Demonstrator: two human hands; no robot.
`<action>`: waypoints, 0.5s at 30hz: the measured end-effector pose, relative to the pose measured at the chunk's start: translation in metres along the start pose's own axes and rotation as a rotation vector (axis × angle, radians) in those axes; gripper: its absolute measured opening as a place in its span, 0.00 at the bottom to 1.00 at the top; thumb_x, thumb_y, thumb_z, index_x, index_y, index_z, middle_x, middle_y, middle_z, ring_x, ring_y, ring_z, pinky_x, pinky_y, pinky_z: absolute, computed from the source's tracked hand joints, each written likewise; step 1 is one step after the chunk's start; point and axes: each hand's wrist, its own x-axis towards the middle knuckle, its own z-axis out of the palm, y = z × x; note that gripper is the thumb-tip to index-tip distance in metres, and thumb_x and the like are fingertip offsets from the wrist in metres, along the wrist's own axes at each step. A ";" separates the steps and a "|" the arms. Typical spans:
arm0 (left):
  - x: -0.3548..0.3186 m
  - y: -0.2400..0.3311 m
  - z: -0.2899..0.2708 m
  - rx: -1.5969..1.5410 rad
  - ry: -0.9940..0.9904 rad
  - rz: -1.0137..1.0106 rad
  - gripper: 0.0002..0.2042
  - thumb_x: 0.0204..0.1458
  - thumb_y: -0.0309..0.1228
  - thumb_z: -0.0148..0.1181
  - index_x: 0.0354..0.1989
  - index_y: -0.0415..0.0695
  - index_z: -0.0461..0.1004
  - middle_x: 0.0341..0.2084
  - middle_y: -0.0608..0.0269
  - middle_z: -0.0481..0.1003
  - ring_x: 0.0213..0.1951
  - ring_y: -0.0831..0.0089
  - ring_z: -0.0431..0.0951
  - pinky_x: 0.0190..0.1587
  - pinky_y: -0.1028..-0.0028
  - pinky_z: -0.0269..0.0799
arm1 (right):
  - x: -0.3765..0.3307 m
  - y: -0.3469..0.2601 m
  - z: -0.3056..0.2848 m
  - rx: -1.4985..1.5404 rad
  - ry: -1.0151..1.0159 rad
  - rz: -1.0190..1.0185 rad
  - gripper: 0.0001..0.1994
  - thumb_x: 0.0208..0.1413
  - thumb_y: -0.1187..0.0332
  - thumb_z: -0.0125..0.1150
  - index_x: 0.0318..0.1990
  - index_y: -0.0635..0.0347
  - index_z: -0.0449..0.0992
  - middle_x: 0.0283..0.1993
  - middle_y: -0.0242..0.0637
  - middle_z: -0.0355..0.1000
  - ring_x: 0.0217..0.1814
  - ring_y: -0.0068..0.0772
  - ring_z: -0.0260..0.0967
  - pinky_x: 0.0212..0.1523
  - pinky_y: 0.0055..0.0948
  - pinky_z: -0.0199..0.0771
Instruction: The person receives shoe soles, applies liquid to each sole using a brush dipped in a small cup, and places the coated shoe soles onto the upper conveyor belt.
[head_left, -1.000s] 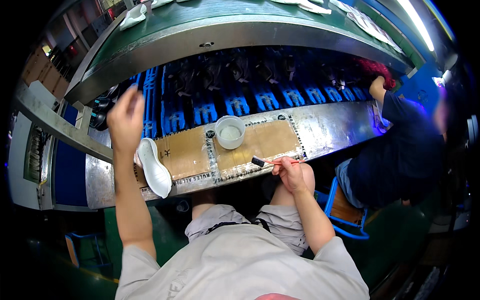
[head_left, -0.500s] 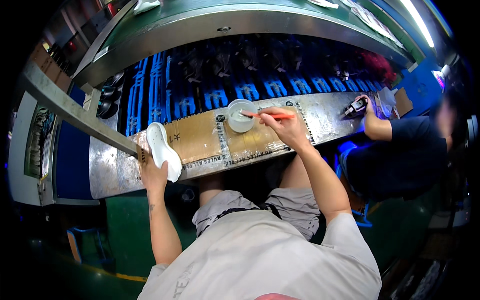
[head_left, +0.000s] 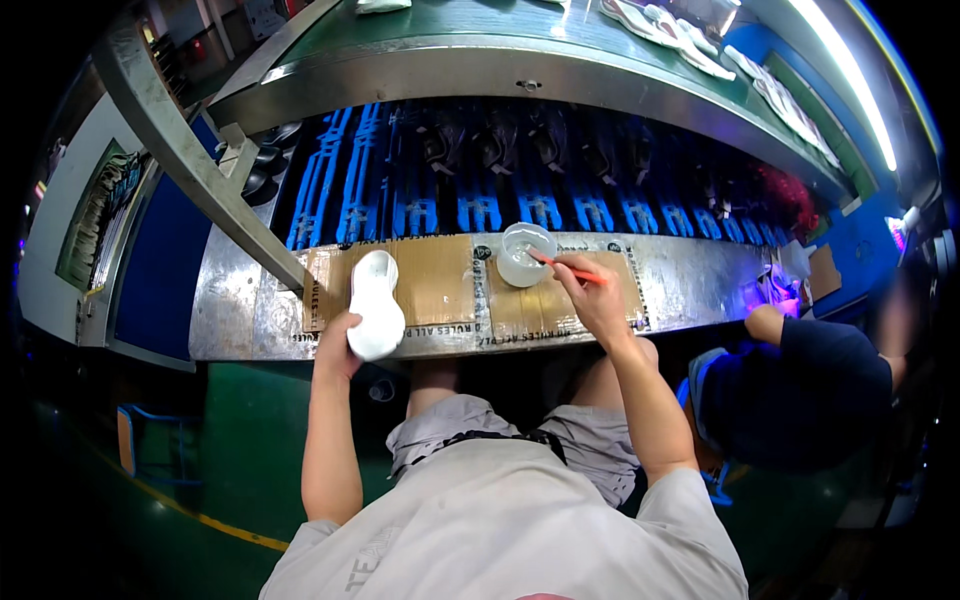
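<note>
A white shoe sole point(head_left: 377, 300) is held by its near left side in my left hand point(head_left: 341, 345), over the front of the cardboard on the bench. Its hollow upper face now shows, and my fingers beneath it are partly hidden. My right hand point(head_left: 598, 300) pinches a brush with an orange-red handle point(head_left: 585, 273). The tip of the brush dips into a translucent plastic tub point(head_left: 520, 268) that contains some clear or whitish liquid. The tub stands on the cardboard point(head_left: 440, 278) near its back edge.
A metal post point(head_left: 215, 190) slants down to the bench at left. Behind the bench point(head_left: 240, 315) lies a rack with blue holders point(head_left: 480, 212). Above it, a green conveyor point(head_left: 470, 40) carries white soles point(head_left: 670, 38). A co-worker in a dark shirt point(head_left: 835, 365) sits at right.
My left hand has turned the sole so its hollow face shows and brought it over the cardboard. The brush remains in the tub. The view has shifted, and the co-worker's hand has moved.
</note>
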 end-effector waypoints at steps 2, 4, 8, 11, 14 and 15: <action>-0.017 -0.012 -0.006 -0.105 -0.088 -0.052 0.27 0.53 0.32 0.56 0.61 0.28 0.70 0.51 0.43 0.79 0.52 0.52 0.82 0.58 0.56 0.79 | -0.004 -0.001 0.000 0.090 0.046 0.015 0.08 0.63 0.66 0.67 0.43 0.61 0.85 0.33 0.43 0.83 0.33 0.36 0.82 0.35 0.28 0.77; -0.028 -0.032 -0.004 -0.373 -0.130 -0.003 0.34 0.58 0.43 0.54 0.69 0.33 0.63 0.55 0.36 0.75 0.56 0.42 0.78 0.54 0.44 0.79 | -0.007 0.000 -0.001 0.042 -0.028 0.112 0.09 0.64 0.68 0.66 0.45 0.64 0.84 0.35 0.43 0.84 0.36 0.32 0.82 0.37 0.28 0.78; -0.061 -0.034 0.037 -0.664 -0.397 -0.087 0.38 0.64 0.53 0.48 0.77 0.40 0.53 0.67 0.28 0.62 0.65 0.31 0.67 0.55 0.38 0.76 | -0.009 -0.012 -0.002 0.120 0.047 0.118 0.08 0.65 0.70 0.64 0.45 0.64 0.84 0.34 0.41 0.84 0.37 0.29 0.82 0.39 0.27 0.78; -0.056 -0.040 0.032 -0.585 -0.447 -0.025 0.40 0.65 0.55 0.46 0.78 0.42 0.49 0.70 0.26 0.57 0.68 0.28 0.63 0.58 0.36 0.73 | -0.012 -0.010 -0.004 0.100 0.004 0.149 0.08 0.65 0.70 0.64 0.45 0.64 0.84 0.35 0.42 0.84 0.38 0.29 0.83 0.40 0.26 0.78; -0.059 -0.035 0.034 -0.501 -0.495 0.007 0.41 0.64 0.55 0.50 0.78 0.41 0.50 0.70 0.28 0.59 0.67 0.30 0.65 0.62 0.38 0.70 | -0.012 -0.009 -0.005 0.093 0.010 0.162 0.08 0.65 0.70 0.64 0.45 0.65 0.84 0.35 0.41 0.84 0.38 0.29 0.82 0.40 0.26 0.78; -0.061 -0.031 0.037 -0.393 -0.498 0.047 0.41 0.63 0.54 0.53 0.78 0.40 0.50 0.69 0.29 0.61 0.66 0.31 0.67 0.63 0.40 0.70 | -0.012 -0.008 -0.005 0.084 0.035 0.149 0.08 0.65 0.70 0.64 0.45 0.65 0.84 0.35 0.41 0.84 0.38 0.28 0.82 0.41 0.26 0.78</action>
